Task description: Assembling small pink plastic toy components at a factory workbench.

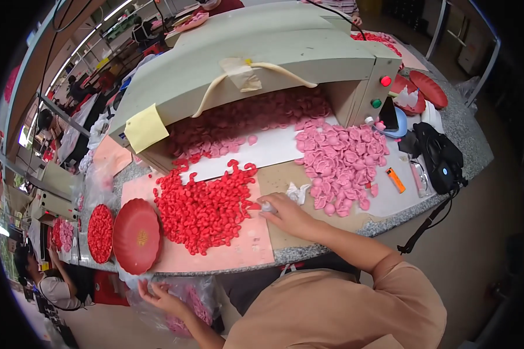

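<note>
Over a clear plastic bag (208, 290), the left hand (157, 297) is loosely spread. Beyond it on the bench (470, 139), small curved red pieces (206, 206) lie heaped, pointing every way. The right hand (288, 215), the nearer, is just right of them; I can't tell whether its fingers grip anything. Pink petal shapes (340, 166) lie farther right.

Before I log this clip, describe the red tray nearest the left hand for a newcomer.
On the speckled table, find the heap of small red pieces. Left of it, beyond the left hand, is the scalloped red tray; unlike the filled tray beside it, its gold centre mark shows.
</note>
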`<action>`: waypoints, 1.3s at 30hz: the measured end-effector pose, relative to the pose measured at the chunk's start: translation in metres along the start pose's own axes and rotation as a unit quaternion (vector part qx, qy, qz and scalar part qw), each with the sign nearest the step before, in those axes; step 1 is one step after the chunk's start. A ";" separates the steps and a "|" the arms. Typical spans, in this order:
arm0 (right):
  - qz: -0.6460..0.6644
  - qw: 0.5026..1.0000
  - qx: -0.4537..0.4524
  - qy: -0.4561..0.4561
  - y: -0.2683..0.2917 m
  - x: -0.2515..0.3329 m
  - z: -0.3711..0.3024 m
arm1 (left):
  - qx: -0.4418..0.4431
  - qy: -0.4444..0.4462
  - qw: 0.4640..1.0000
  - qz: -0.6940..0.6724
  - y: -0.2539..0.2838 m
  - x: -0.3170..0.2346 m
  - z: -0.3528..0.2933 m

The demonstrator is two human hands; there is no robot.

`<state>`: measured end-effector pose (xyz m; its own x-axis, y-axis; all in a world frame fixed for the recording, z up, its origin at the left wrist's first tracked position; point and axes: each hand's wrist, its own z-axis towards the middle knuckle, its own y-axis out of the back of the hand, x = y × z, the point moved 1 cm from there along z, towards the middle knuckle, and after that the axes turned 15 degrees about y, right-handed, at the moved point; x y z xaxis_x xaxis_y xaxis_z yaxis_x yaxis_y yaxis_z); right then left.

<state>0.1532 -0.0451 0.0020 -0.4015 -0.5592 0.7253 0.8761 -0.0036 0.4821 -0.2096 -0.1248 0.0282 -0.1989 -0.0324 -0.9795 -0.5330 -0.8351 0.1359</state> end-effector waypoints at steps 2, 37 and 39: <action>0.027 1.000 0.004 -0.011 0.000 0.003 0.003 | 0.136 -0.042 0.989 -0.050 -0.038 -0.012 -0.021; 0.277 0.940 -0.166 -0.110 0.011 -0.022 0.016 | 0.535 -0.323 0.763 0.165 -0.514 -0.067 -0.105; 0.289 0.932 -0.172 -0.133 0.012 -0.022 0.023 | 0.652 -0.149 0.705 0.238 -0.496 -0.098 -0.097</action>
<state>0.1662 -0.0140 0.0030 0.1527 -0.3246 0.9335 0.9820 -0.0568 -0.1803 0.1545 0.2396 0.0426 -0.6705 0.1403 -0.7285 -0.6117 0.4511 0.6499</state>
